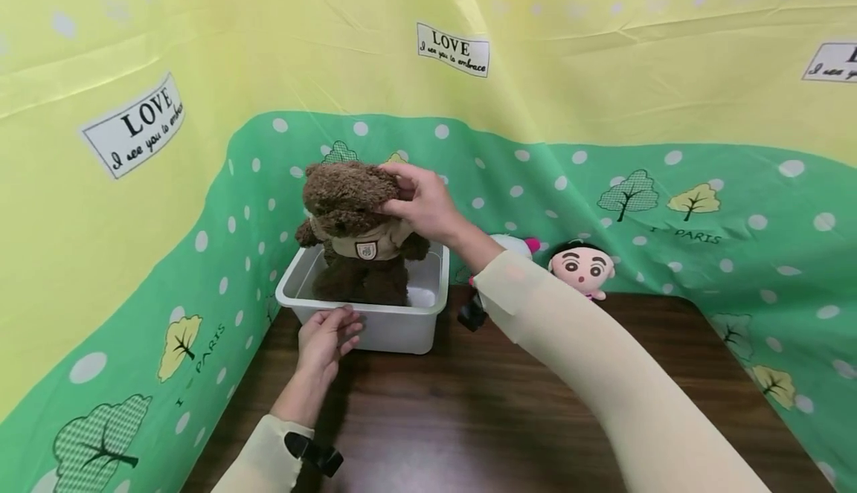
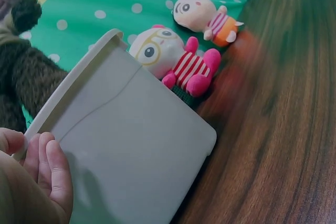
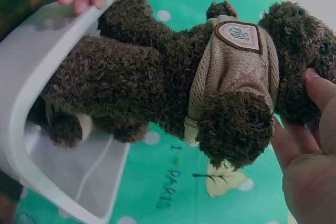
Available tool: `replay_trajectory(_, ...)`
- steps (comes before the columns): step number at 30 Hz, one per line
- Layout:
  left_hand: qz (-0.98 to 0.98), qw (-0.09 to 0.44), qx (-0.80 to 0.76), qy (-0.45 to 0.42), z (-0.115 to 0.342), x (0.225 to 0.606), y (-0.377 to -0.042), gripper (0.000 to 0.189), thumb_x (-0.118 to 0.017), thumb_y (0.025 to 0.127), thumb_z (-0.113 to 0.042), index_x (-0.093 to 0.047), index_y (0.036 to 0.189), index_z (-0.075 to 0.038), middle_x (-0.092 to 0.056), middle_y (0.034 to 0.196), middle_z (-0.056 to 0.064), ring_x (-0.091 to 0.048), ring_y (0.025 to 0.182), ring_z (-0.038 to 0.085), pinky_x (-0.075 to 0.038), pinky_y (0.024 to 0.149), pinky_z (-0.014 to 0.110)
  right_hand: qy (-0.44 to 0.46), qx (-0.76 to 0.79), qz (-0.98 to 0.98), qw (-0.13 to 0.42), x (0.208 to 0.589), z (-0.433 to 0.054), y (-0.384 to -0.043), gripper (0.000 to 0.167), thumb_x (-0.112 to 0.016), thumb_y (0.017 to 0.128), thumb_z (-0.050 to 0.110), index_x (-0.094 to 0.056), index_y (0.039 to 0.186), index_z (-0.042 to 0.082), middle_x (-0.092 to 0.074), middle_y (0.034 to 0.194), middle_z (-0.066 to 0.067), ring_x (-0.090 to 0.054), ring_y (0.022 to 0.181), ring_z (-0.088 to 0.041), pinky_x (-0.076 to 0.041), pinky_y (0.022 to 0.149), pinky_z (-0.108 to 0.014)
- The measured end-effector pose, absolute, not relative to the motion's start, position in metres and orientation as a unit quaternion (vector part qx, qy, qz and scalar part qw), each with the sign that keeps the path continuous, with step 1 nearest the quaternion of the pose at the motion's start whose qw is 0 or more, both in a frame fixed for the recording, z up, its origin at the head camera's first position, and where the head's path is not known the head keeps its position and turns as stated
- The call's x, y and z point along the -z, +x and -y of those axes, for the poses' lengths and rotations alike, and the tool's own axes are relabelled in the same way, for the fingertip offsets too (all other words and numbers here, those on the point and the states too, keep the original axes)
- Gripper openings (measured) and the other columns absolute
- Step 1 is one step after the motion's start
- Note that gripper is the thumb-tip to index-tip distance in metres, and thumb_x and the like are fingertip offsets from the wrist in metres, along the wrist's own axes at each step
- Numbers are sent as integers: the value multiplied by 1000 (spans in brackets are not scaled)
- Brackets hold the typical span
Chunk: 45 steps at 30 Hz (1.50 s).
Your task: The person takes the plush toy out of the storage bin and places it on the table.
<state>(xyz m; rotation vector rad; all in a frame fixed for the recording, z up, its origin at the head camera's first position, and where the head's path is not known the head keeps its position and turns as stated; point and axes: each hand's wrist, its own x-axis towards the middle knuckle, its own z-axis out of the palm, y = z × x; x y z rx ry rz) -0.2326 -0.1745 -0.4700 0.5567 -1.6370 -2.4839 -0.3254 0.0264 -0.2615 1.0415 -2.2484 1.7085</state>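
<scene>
A brown teddy bear in a beige knit sweater is upright in the grey plastic bin, its legs below the rim. My right hand grips the bear's head from the side, thumb near its face in the right wrist view. At the bin's front rim, my left hand pinches the edge, with the fingers against the outer wall. Lower in the bin, the right wrist view shows more brown plush with a beige patch, partly hidden behind the bear's leg.
To the bin's right lie a pink-and-white plush with striped clothes and a black-haired doll. All stand on a dark wooden table. A green and yellow printed cloth hangs behind and along the left.
</scene>
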Motion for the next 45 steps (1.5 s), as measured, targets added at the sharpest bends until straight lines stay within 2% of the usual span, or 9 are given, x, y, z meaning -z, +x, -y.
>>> replay_trajectory(7, 543, 54, 817, 186, 175, 470, -234, 15, -71, 92, -13, -59, 100, -9, -78, 83, -2, -73, 71, 12, -59, 60, 26, 339, -581, 736, 80, 244, -62, -326, 53, -73, 87, -9, -63, 137, 6, -70, 129, -19, -68, 120, -27, -58, 96, -36)
replay_trajectory(15, 544, 55, 817, 186, 177, 470, -235, 15, -72, 92, -14, -60, 100, -10, -78, 84, -2, -73, 70, 12, -59, 58, 26, 308, -590, 741, 92, 227, -110, -322, 56, -64, 94, -7, -55, 146, 11, -69, 130, -21, -74, 99, -18, -63, 75, -31)
replay_trajectory(24, 540, 51, 818, 189, 176, 470, -234, 20, -73, 92, -16, -58, 103, -10, -78, 83, -2, -73, 70, 11, -59, 61, 26, 262, -576, 769, 94, 229, -167, -317, 54, -62, 95, -7, -56, 146, 12, -67, 133, -21, -75, 95, -13, -63, 76, -32)
replay_trajectory(34, 543, 50, 818, 182, 178, 471, -233, 21, -74, 92, -17, -59, 105, -9, -78, 84, -1, -73, 73, 13, -60, 63, 27, 202, -520, 828, 60, 253, -223, -306, 65, -57, 98, -7, -40, 157, 12, -57, 145, -24, -72, 92, -3, -62, 80, -29)
replay_trajectory(39, 544, 49, 818, 180, 178, 471, -234, 22, -73, 92, -17, -58, 106, -9, -78, 83, -3, -73, 73, 12, -60, 63, 27, 183, -519, 834, 40, 281, -241, -305, 64, -58, 98, -7, -39, 157, 11, -61, 140, -25, -72, 92, -4, -62, 81, -30)
replay_trajectory(42, 543, 48, 818, 183, 178, 471, -234, 21, -73, 92, -16, -58, 105, -9, -78, 83, -2, -73, 73, 13, -60, 64, 28, 188, -531, 826, 30, 303, -248, -305, 61, -59, 97, -8, -43, 154, 6, -69, 130, -17, -73, 93, -6, -62, 82, -33)
replay_trajectory(45, 541, 49, 818, 187, 177, 472, -233, 20, -73, 92, -16, -58, 104, -9, -78, 84, -2, -73, 73, 13, -60, 64, 28, 191, -554, 810, 14, 325, -254, -305, 59, -59, 95, -11, -44, 151, 0, -74, 118, -2, -74, 93, -9, -63, 82, -35)
